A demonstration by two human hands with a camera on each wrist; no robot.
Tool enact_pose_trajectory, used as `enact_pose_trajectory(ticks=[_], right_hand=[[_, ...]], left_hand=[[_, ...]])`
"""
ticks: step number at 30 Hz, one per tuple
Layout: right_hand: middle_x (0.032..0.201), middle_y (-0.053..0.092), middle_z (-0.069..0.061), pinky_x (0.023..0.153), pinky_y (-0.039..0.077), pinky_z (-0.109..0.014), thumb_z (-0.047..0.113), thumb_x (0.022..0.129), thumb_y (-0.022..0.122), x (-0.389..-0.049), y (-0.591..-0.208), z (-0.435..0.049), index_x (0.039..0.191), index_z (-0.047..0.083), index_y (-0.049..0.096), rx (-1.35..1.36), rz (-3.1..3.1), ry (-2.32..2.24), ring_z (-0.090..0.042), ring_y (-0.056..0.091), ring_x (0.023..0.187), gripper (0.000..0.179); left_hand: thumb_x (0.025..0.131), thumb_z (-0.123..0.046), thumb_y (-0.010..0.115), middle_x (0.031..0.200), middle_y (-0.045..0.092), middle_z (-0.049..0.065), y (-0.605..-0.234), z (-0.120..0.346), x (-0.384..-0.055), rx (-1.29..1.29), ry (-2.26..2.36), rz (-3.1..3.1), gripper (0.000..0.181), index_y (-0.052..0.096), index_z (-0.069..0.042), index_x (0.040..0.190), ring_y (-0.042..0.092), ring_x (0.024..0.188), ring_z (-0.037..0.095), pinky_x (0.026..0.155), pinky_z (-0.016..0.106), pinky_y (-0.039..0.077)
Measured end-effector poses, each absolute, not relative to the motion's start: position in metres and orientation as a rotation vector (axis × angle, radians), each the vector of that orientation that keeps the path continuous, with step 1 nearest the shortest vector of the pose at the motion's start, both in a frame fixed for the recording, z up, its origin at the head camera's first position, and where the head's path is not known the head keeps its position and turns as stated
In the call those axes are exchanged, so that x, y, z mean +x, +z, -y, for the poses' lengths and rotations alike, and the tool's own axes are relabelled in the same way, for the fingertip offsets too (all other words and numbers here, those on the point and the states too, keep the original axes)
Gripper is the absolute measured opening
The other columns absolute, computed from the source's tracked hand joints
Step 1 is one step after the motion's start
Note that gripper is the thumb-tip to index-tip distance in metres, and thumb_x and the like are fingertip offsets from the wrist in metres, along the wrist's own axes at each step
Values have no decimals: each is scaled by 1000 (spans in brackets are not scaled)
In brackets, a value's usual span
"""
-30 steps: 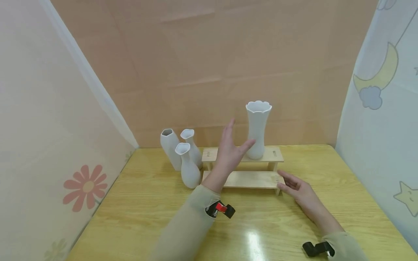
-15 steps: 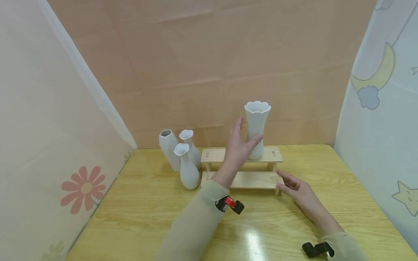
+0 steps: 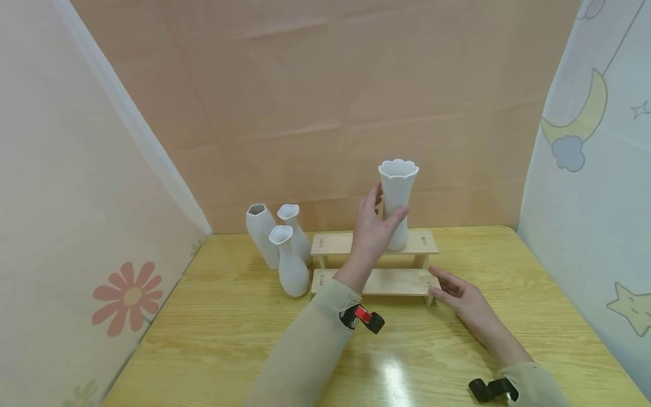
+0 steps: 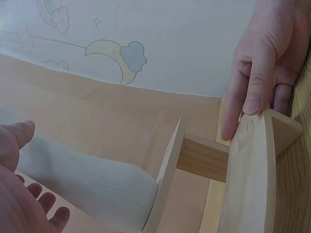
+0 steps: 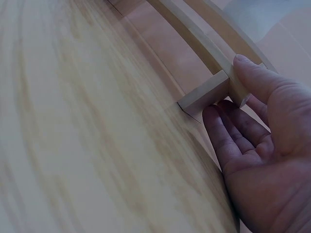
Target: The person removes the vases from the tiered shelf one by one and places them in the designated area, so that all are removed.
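A tall white vase (image 3: 396, 192) with a scalloped rim stands upright on the upper step of a two-tier wooden stand (image 3: 396, 281). My left hand (image 3: 372, 230) is at its lower half, thumb across the front and fingers curled around its left side. In the left wrist view, the vase (image 4: 107, 194) runs past the thumb and bent fingers; exact fingertip contact is unclear. At the stand's right end, my right hand (image 3: 465, 299) holds the lower step. The right wrist view shows the thumb on the board (image 5: 216, 56) and bent fingers beneath, by the leg.
Left of the stand, three white vases stand close together: a faceted one (image 3: 263, 237), a narrow-necked one (image 3: 301, 240) behind, and another narrow-necked one (image 3: 293, 271) in front, near the stand's left end. A yellow wood-grain table (image 3: 218, 339) carries everything, with patterned cloth walls at the sides.
My left hand has moved right to the scalloped vase, and its fingers have curled in around it. The right hand stays at the stand's end. The view has shifted slightly.
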State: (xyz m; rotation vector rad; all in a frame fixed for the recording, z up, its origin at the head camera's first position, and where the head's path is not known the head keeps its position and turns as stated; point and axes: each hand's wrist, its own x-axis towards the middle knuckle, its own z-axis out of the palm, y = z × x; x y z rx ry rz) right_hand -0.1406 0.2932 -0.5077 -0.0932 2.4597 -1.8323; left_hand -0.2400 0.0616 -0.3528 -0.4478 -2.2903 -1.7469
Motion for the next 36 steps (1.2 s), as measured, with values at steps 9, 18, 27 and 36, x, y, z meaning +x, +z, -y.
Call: enact_pose_trajectory(ticks=[9, 18, 27, 36], right_hand=[[177, 32, -19, 100, 38, -4, 38, 111, 69, -139, -506, -293, 170, 11, 42, -92, -2460, -1830, -46, 30, 161, 70], [177, 32, -18, 100, 37, -3, 42, 110, 70, -139, -508, -293, 170, 11, 43, -74, -2470, -1817, -45, 31, 161, 73], [177, 32, -18, 100, 38, -4, 39, 111, 70, -139, -506, -292, 170, 10, 43, -84, -2464, -1832, -45, 31, 161, 71], [177, 32, -15, 101, 38, -4, 39, 111, 69, -137, -505, -292, 171, 12, 42, -100, -2446, -1839, -46, 28, 162, 71]], left_hand=[[98, -27, 88, 145, 61, 4, -353, -67, -244, -452, -1750, 2216, 74, 54, -12, 161, 59, 131, 19, 115, 48, 51], [97, -28, 89, 140, 62, 0, -354, -71, -247, -403, -1770, 2235, 70, 56, -15, 158, 60, 123, 14, 111, 39, 52], [98, -23, 88, 133, 64, -1, -353, -71, -248, -394, -1811, 2209, 63, 60, -15, 153, 63, 116, 13, 104, 42, 57], [98, -21, 88, 130, 64, -1, -352, -68, -244, -422, -1810, 2200, 60, 62, -15, 151, 65, 116, 16, 99, 37, 57]])
